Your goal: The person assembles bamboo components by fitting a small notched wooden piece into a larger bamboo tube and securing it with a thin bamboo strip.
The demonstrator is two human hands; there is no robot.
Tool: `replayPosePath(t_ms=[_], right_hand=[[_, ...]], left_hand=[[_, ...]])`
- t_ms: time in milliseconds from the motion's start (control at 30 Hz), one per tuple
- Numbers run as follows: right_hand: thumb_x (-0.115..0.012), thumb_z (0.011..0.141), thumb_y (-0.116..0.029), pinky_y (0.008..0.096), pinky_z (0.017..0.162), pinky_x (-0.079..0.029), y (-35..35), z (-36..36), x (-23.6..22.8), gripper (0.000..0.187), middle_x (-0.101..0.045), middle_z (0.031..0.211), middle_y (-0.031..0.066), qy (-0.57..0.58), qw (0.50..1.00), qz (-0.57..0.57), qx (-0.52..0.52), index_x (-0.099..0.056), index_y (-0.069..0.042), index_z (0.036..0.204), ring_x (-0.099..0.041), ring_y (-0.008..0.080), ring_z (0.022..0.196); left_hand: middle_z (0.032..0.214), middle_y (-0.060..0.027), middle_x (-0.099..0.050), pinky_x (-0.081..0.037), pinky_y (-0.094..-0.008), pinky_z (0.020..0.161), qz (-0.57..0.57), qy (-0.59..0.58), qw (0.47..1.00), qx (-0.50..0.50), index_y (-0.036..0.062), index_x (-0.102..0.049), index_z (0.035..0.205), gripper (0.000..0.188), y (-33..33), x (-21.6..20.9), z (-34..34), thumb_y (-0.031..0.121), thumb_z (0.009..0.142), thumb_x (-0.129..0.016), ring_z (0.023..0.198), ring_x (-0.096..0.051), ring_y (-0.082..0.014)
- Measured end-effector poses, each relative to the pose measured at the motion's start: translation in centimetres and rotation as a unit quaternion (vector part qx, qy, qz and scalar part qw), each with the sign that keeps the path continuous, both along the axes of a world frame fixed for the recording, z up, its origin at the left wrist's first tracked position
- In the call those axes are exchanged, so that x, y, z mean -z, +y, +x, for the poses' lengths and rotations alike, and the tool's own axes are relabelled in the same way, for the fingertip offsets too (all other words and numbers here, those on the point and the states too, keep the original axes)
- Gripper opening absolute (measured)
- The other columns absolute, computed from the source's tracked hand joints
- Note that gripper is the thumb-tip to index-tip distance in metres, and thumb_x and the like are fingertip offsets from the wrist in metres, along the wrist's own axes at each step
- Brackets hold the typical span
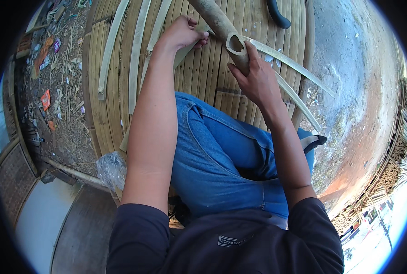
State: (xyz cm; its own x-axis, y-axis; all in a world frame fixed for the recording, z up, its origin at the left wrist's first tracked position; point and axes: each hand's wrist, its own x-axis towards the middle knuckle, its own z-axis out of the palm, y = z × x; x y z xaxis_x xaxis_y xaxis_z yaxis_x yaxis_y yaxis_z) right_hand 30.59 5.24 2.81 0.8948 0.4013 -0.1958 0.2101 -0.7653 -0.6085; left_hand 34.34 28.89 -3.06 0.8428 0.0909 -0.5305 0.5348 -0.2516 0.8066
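Note:
A bamboo pole (215, 20) slants down from the top edge toward me, with an oval opening (236, 44) near its close end. My right hand (258, 77) is closed round that end, its thumb on the left side and its fingers along the right. To the left of the pole, my left hand (185, 34) has its fingers curled in, pinching a flat pale bamboo strip (183, 54) that shows below them. A small dark piece, too little to name, lies between the left fingertips and the pole.
Long bamboo strips (110, 55) lie on the slatted bamboo platform (203, 73), more of them (299, 68) at the right. A black curved object (279, 16) is at the top. My jeans-clad legs (226, 141) are folded in front. Crumpled clear plastic (112, 169) sits lower left.

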Motion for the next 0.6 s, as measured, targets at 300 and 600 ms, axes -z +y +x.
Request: replayPosePath(t_ms=[300,600], right_hand=[[-0.073,0.083,-0.021,0.0517,0.082,-0.054,-0.6,0.0,-0.5,0.067,-0.069,0.096,0.0294,-0.001,0.999,0.016,-0.029,-0.042,0.003,0.137,-0.068,0.0477,0.092],[-0.068,0.09,-0.032,0.0533,0.079,-0.053,-1.4,-0.5,0.2,0.067,-0.07,0.094,0.0283,-0.016,0.997,-0.063,-0.053,-0.038,-0.003,0.144,-0.068,0.047,0.087]], left_hand=[[0.095,-0.0163,-0.073,-0.061,-0.0348,0.075,-0.086,0.027,0.994,0.059,-0.0079,-0.051,0.132,0.053,1.8,1.3,-0.9,0.023,0.095,-0.072,0.084,-0.074,-0.0204],[0.087,-0.0123,-0.074,-0.06,-0.0314,0.069,-0.024,0.062,0.998,0.014,-0.0052,-0.066,0.103,0.036,0.4,-0.4,-1.7,0.031,0.1,-0.065,0.076,-0.073,-0.0186]])
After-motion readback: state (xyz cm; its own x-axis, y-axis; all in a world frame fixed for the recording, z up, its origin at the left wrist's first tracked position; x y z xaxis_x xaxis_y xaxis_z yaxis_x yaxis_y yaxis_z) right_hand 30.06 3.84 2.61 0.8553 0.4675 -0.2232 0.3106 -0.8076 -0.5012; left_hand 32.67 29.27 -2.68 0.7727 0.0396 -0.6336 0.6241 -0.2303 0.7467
